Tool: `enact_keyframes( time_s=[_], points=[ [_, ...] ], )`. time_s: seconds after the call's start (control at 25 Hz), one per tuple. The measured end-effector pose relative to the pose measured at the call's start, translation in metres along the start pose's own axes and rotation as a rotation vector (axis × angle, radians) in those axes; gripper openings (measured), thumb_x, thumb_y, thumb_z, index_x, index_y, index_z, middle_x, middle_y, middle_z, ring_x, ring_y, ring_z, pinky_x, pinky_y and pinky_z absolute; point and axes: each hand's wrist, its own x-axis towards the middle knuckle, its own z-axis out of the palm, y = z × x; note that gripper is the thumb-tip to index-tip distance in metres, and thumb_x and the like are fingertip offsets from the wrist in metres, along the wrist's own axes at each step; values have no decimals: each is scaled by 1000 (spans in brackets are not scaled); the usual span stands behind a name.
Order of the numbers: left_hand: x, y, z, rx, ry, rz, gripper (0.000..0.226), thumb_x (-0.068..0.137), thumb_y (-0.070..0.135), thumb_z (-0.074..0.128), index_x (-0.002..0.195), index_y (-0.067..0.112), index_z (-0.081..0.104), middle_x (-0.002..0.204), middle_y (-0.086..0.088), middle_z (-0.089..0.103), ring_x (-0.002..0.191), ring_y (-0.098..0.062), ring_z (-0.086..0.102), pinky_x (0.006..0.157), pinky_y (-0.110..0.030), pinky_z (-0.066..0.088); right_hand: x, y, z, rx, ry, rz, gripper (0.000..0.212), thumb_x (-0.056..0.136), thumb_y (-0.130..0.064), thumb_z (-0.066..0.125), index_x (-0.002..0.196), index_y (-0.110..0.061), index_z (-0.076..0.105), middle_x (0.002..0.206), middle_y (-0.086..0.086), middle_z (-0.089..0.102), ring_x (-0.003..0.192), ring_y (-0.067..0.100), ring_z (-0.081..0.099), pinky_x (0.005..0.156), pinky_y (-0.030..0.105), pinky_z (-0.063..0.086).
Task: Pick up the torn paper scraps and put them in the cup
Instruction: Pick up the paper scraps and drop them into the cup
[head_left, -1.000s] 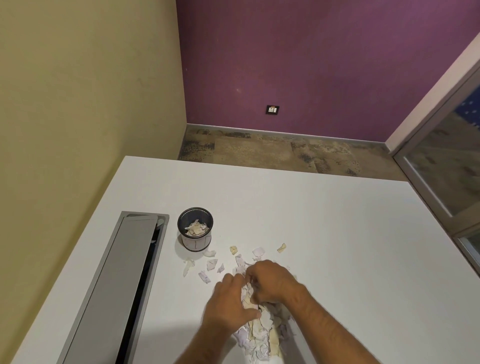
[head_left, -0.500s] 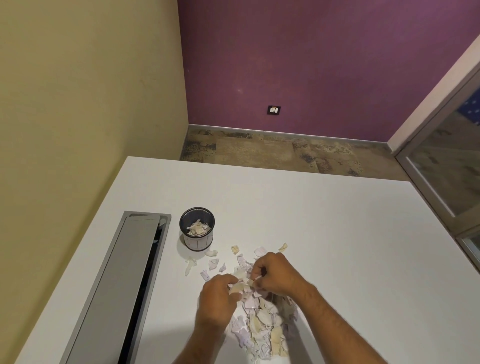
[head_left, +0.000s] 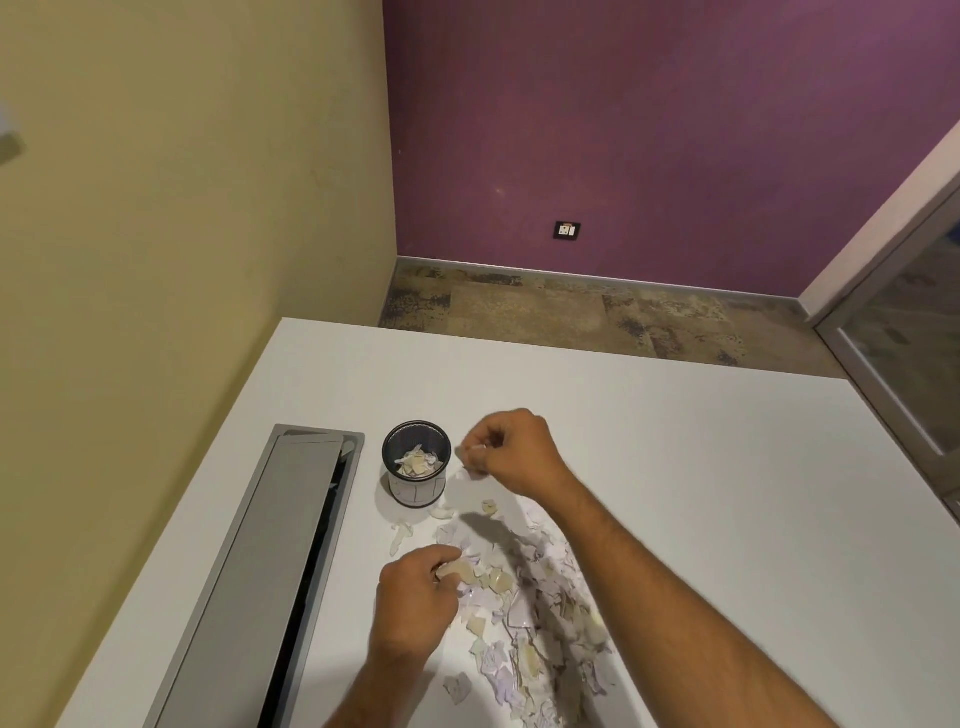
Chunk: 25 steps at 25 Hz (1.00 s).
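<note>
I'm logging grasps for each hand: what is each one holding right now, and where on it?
Right hand pinches small paper scraps at their edges beside the cup. Left hand fingertips pinch a beige scrap at its edge.

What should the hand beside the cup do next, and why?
Probably shift the right hand slightly left over the dark mesh cup and let go: it pinches torn paper scraps just beside the rim, not yet above the opening.

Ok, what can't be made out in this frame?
- Head view: how many scraps the right hand pinches; its fingers cover them.
- How full the cup is; its wall hides the bottom.
- Pile: cut off by the bottom edge, part under the right forearm.
- Left hand: its grip is hidden.
</note>
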Motion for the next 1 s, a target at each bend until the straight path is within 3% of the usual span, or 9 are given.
enact_keyframes(
  time_s=[0.08,0.24,0.36,0.44,0.6,0.76,0.88,1.0],
  points=[
    [1,6,-7,-30,32,6,27,82,7,70,104,22,74,104,9,74,88,-3,65,83,-14,48,17,-13,15,-57,22,-37,6,75,-7,77,73,-11,74,66,-2,71,66,15,72,67,29,60],
    [6,18,-25,-94,117,21,25,83,8,70,100,25,74,97,12,74,77,11,65,64,2,46,34,-14,35,-188,-12,-25,19,75,-6,75,91,-17,76,76,-5,67,69,6,60,61,10,42],
    [20,27,-41,-109,177,80,23,83,10,71,101,25,74,94,12,73,80,6,65,60,5,44,31,-4,40,-169,-92,-19,35,80,3,69,111,-13,71,103,2,73,95,13,67,84,15,48],
    [33,36,-53,-98,231,132,21,83,12,72,100,23,75,90,13,72,78,6,64,61,3,44,25,4,38,-126,-80,-33,39,81,9,62,114,-11,70,109,5,73,100,15,68,90,20,50],
    [69,55,-70,-34,309,202,15,82,13,71,95,20,75,81,5,74,70,-6,65,67,-13,49,15,26,28,-11,29,9,38,80,12,57,109,-8,72,101,7,74,92,16,69,90,27,56],
    [97,61,-75,111,208,171,29,81,11,69,108,20,70,95,-5,75,86,-22,66,82,-26,51,-1,55,24,-69,12,49,30,83,5,63,106,-12,73,101,2,74,90,11,68,90,26,56],
    [102,58,-73,95,150,145,42,81,10,70,121,19,64,108,-6,72,95,-22,64,87,-26,46,-12,75,22,-156,-17,84,29,82,-1,67,107,-15,73,105,1,74,90,9,67,90,25,54],
    [93,55,-67,45,182,221,33,79,14,72,111,22,69,94,0,73,83,-15,65,80,-23,48,-21,90,19,-268,-55,137,31,80,-7,67,108,-18,72,108,0,73,88,11,66,87,26,54]
  ],
)
